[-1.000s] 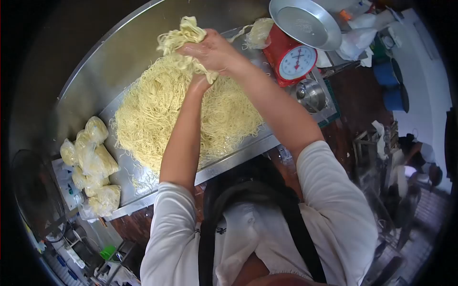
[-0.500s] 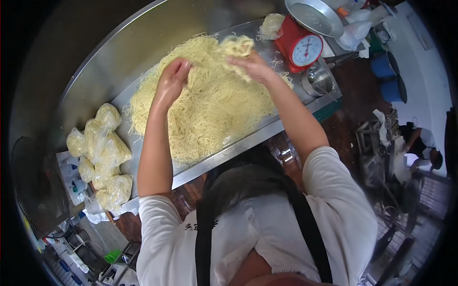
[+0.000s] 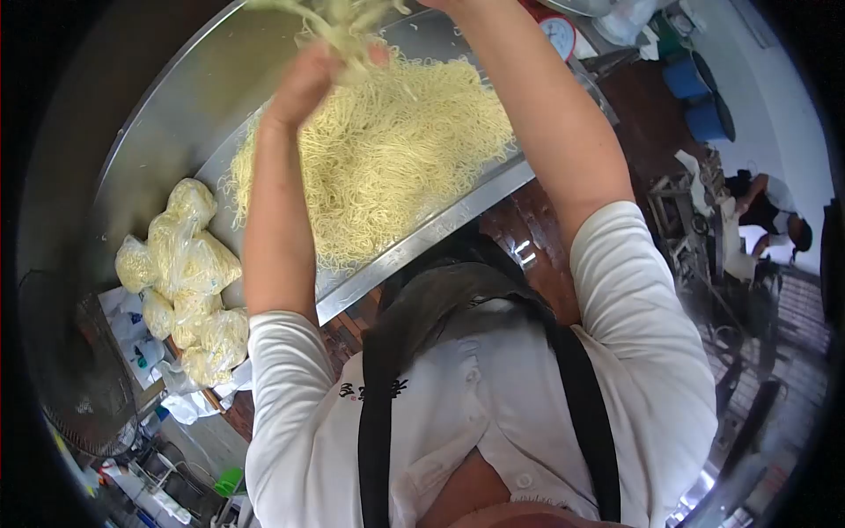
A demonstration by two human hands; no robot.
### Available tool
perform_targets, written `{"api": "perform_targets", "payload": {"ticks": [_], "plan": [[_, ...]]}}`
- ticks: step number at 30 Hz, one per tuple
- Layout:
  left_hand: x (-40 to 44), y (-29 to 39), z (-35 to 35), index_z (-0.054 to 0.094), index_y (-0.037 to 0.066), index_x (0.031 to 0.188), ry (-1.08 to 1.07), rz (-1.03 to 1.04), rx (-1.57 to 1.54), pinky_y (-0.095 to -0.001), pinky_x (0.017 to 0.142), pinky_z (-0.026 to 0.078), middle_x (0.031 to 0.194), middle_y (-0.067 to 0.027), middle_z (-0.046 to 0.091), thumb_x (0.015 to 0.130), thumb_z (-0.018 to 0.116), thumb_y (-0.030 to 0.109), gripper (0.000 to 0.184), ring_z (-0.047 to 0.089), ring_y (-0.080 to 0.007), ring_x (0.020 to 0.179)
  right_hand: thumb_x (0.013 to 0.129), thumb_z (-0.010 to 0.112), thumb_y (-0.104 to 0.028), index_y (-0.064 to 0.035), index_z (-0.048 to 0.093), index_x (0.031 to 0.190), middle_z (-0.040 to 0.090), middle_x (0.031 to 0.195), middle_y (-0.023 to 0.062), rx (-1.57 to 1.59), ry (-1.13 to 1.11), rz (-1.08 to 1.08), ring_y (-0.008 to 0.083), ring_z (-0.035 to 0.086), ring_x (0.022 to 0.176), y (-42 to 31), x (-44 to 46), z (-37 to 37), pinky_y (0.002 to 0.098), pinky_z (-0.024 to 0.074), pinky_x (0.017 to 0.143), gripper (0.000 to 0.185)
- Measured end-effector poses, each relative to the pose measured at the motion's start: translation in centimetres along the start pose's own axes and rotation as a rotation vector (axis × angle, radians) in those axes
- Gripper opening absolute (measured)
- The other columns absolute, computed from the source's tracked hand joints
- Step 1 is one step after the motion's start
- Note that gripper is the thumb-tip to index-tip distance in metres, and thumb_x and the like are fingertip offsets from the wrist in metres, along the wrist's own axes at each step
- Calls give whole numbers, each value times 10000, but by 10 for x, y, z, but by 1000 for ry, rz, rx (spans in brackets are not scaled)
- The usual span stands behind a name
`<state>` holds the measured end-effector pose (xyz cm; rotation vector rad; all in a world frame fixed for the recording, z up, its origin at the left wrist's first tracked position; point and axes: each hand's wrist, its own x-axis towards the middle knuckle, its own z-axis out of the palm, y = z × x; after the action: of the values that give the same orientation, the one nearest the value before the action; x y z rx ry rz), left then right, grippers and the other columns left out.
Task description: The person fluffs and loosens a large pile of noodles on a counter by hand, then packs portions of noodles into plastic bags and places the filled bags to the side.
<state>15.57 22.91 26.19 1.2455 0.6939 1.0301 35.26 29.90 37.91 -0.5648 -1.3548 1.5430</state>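
A broad heap of thin yellow noodles (image 3: 396, 167) covers much of the metal worktop. Over its far left side, my left hand (image 3: 304, 84) is blurred, its fingers curled against noodles. A loose bunch of noodle strands (image 3: 343, 35) is raised above the heap between my hands, smeared by motion and cut off by the top edge. My right hand (image 3: 444, 4) is at the top edge, to the right of those strands; its fingers are out of sight.
Several clear bags of noodles (image 3: 189, 264) lie left of the heap. A red dial scale (image 3: 556, 37) and a metal pan (image 3: 576, 4) stand at the far right. Blue bins (image 3: 691, 79) are on the floor; another person (image 3: 766, 211) is at the right.
Both hands have moved up and away from me, the right one nearly out of view. Noodle strands are now lifted and spread between them. The view has shifted, cutting off the scale.
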Motion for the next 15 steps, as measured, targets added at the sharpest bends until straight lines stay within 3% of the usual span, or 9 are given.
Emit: {"api": "perform_targets", "payload": {"ticks": [1,3,5,6,7,10,11,12,15], "plan": [[-3,-38,27,563,35,1279,115,5,248,-400,961,434,1166,-112,652,851,692,489,637,580,-244,1132,891,693,-191,1,615,1161,664,1084,115,-39,61,24,206,645,961,5,-15,-14,347,532,829,341],[-18,-94,33,545,23,1304,209,-294,278,-402,952,453,1133,-118,666,865,695,410,604,600,-250,1098,879,712,-206,-8,597,1204,647,1154,113,-132,182,149,209,625,1040,34,-53,-47,352,515,885,397],[-33,-115,55,575,-10,1240,513,-419,221,-419,893,492,1114,-178,676,866,695,357,537,645,-301,1032,867,732,-220,-18,579,1246,630,1224,112,-194,243,342,212,605,1119,102,-98,-86,357,498,942,456],[-34,-130,58,589,-17,1198,432,-439,443,-428,870,498,1094,-197,676,863,687,327,490,653,-321,1005,854,750,-199,-49,575,1270,627,1216,75,-265,216,408,175,603,1110,155,-123,-110,335,508,924,476],[-39,-145,56,604,-25,1157,345,-457,664,-438,847,503,1073,-217,677,860,680,297,444,660,-341,977,821,781,-167,-42,554,1300,621,1227,71,-92,160,505,171,591,1127,185,-153,-116,315,486,950,545],[-21,-123,94,627,-12,1101,113,-407,1048,-425,755,516,919,-225,678,861,624,179,307,663,-359,821,799,792,-130,-52,555,1311,617,1240,60,152,-63,404,146,578,1114,231,-214,-96,295,450,970,569],[-10,-106,116,632,-3,1094,37,-381,1133,-414,721,520,852,-220,679,864,600,136,271,661,-358,757,813,772,-113,-71,534,1333,607,1254,56,-65,-113,582,141,569,1120,231,-216,-90,295,453,959,573],[0,-96,137,649,17,1083,6,-401,1254,-426,782,516,908,-244,672,812,601,83,283,643,-423,864,826,751,-96,-90,514,1355,597,1268,53,-281,-162,761,137,560,1126,226,-218,-87,295,456,948,580],[17,-63,178,660,38,1108,-208,-352,1377,-422,850,495,1004,-205,684,828,646,112,290,652,-346,958,872,708,-144,-64,563,1287,617,1237,69,-94,59,594,161,575,1096,180,-223,-77,313,461,931,447]]}}
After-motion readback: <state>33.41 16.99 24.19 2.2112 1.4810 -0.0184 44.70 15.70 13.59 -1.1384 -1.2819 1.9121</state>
